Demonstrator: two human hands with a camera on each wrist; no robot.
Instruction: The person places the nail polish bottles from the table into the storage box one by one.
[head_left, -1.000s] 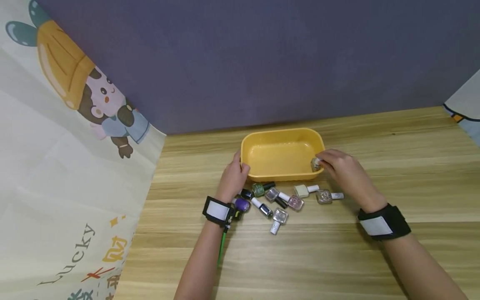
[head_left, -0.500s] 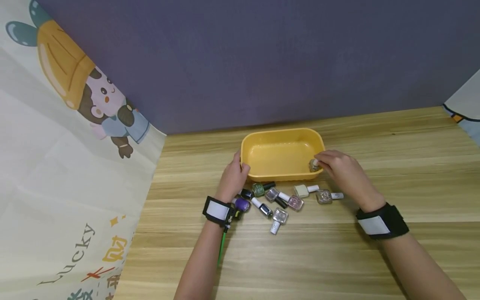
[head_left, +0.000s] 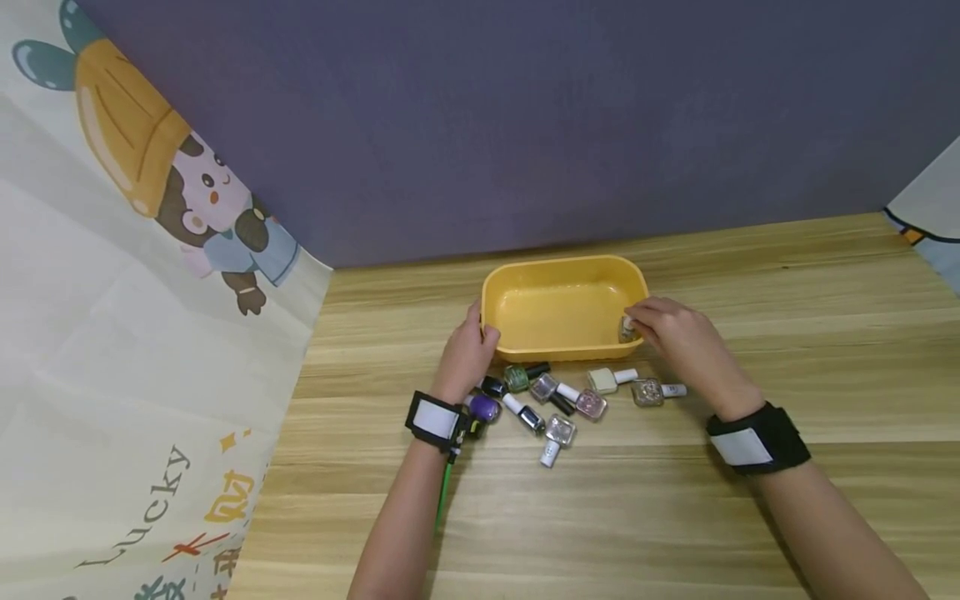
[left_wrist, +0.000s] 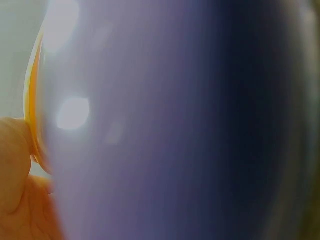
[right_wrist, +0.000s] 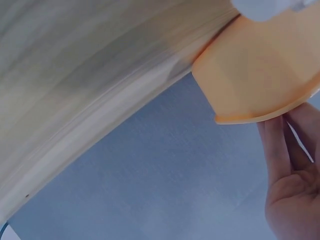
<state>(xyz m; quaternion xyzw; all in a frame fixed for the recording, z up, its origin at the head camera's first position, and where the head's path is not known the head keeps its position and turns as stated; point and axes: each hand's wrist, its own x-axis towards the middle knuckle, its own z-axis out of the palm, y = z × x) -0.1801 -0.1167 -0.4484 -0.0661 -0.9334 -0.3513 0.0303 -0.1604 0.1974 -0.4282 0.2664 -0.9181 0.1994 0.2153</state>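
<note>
My left hand (head_left: 465,357) grips the left end of a yellow plastic basin (head_left: 562,354). At the basin's front right corner, my right hand (head_left: 688,343) pinches a small glittery nail polish bottle (head_left: 626,332) by its pale cap, with the bottle just inside the rim. The right wrist view has the fingers of the right hand (right_wrist: 294,185) reaching over the rim of the basin (right_wrist: 255,75); the bottle is hidden there. A blurred purple bottle (left_wrist: 150,120) fills most of the left wrist view, with part of the left hand (left_wrist: 17,175) by the basin's edge.
Several nail polish bottles lie in front of the basin, among them a green one (head_left: 517,379), a purple one (head_left: 484,409), a cream one (head_left: 602,382) and a glittery one (head_left: 648,392). A dark panel (head_left: 555,125) stands behind the wooden table (head_left: 675,517).
The right hand has shifted slightly left with the glittery bottle, further inside the basin's corner. The left hand and the loose bottles stay where they were.
</note>
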